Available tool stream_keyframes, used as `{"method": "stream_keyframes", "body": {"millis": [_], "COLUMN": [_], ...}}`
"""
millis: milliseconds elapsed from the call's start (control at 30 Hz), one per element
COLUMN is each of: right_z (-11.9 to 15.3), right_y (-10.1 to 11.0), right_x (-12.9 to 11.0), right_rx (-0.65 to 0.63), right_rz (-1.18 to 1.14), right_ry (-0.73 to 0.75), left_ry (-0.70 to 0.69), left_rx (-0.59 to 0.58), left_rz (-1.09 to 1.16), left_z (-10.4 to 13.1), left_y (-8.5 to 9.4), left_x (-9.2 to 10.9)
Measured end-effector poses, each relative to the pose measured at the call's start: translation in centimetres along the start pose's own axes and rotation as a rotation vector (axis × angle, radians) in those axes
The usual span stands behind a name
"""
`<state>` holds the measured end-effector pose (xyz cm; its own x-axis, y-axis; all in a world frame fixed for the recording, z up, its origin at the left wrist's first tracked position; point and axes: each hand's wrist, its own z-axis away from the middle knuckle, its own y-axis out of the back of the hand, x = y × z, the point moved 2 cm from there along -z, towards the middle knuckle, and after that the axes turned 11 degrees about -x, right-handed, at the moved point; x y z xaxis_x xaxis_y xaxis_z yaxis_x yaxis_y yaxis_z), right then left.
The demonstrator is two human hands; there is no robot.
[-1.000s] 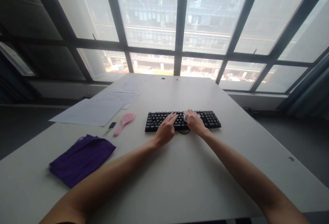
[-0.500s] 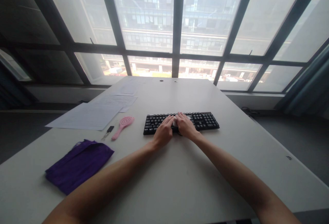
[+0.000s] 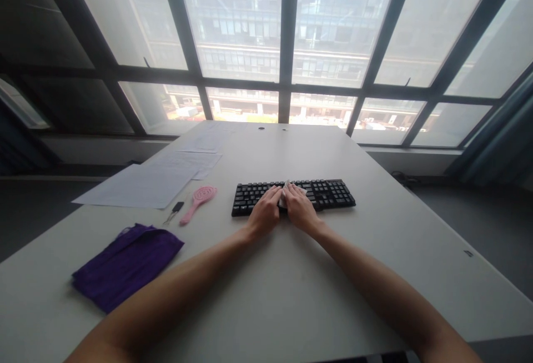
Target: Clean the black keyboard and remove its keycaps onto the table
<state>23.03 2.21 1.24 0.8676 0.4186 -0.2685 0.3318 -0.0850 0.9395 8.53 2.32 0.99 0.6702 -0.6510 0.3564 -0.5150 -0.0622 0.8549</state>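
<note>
A black keyboard (image 3: 333,194) lies across the white table, its long side facing me. My right hand (image 3: 298,206) is over the middle of it, fingers together and pressed on a crumpled white tissue (image 3: 283,198) that shows between and beside the fingers. My left hand (image 3: 265,209) rests on the keys just left of the tissue, its fingers held together and bent down; what lies under them, if anything, is hidden. The two hands nearly touch at the fingertips.
A pink hairbrush (image 3: 199,203) and a small black item with a metal end (image 3: 177,207) lie left of the keyboard. Nearer me is a folded purple cloth (image 3: 127,263). White paper sheets (image 3: 137,185) cover the table's left side. Windows stand behind the table (image 3: 308,152).
The right hand has shifted slightly, and more of the white tissue shows above and beside its fingers. The left hand has hardly moved.
</note>
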Motion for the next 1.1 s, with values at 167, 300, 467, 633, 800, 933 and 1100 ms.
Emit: {"method": "stream_keyframes", "body": {"millis": [167,300,467,633,800,933,1100], "right_z": [0.3,0.4,0.9,1.3,1.2,1.2,1.2], "right_y": [0.0,0.0,0.2,0.2,-0.1,0.0,-0.2], "right_x": [0.1,0.0,-1.1,-2.0,-0.9,0.0,-0.3], "right_rx": [-0.006,-0.009,-0.019,-0.006,-0.006,0.003,-0.049], "right_rz": [0.003,-0.001,-0.041,-0.028,0.034,0.048,0.025], "right_ry": [0.008,0.013,0.160,0.206,-0.042,-0.113,0.056], "left_ry": [-0.011,-0.020,-0.038,-0.048,-0.012,-0.032,-0.064], "left_rx": [0.002,0.017,0.070,0.098,0.090,0.093,0.109], "left_rz": [-0.010,0.001,0.047,0.056,0.029,0.040,0.062], "left_z": [0.0,-0.1,-0.1,0.1,0.2,0.3,0.4], "left_y": [-0.1,0.0,0.6,1.1,0.8,0.9,1.5], "left_x": [-0.1,0.0,0.6,1.0,0.6,0.8,1.4]}}
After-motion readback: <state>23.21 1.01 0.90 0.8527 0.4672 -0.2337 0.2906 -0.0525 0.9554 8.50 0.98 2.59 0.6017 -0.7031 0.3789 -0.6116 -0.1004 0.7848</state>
